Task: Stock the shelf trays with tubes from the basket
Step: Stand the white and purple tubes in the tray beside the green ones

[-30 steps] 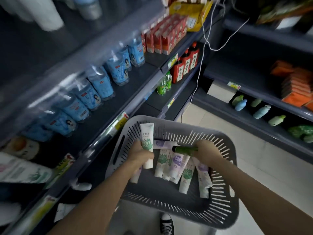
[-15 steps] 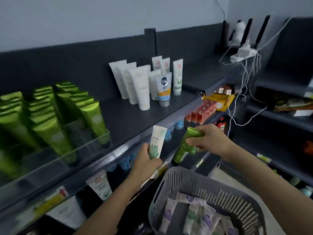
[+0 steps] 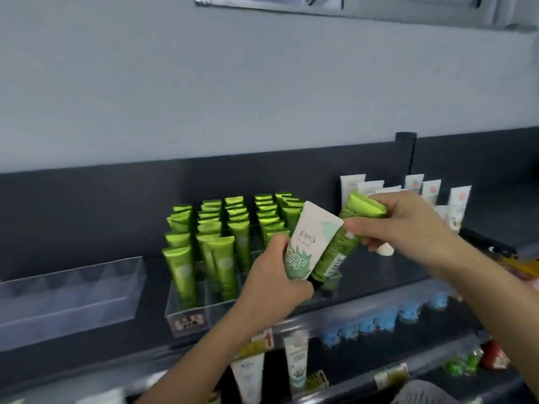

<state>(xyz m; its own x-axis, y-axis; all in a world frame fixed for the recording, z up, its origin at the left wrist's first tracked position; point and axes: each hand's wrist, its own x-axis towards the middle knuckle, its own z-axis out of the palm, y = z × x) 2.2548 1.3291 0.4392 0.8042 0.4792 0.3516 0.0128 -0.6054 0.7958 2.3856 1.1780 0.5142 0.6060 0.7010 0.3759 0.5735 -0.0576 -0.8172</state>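
Note:
My left hand grips a white tube with a green leaf print, held upright in front of the top shelf. Beside it my right hand holds a shiny green tube, tilted, cap end down, partly behind the white one. Both tubes hover over the right end of a clear tray packed with several rows of upright green tubes. A second clear tray stands to the left with nothing in it. Only the basket's rim shows at the bottom right.
White tubes stand on the same dark shelf to the right, behind my right hand. Blue bottles line the shelf below, and more white tubes hang lower still. A grey wall rises behind the shelf.
My view has swung up from the basket to the top shelf. Both hands rose with their tubes and moved left, now in front of the green-tube tray.

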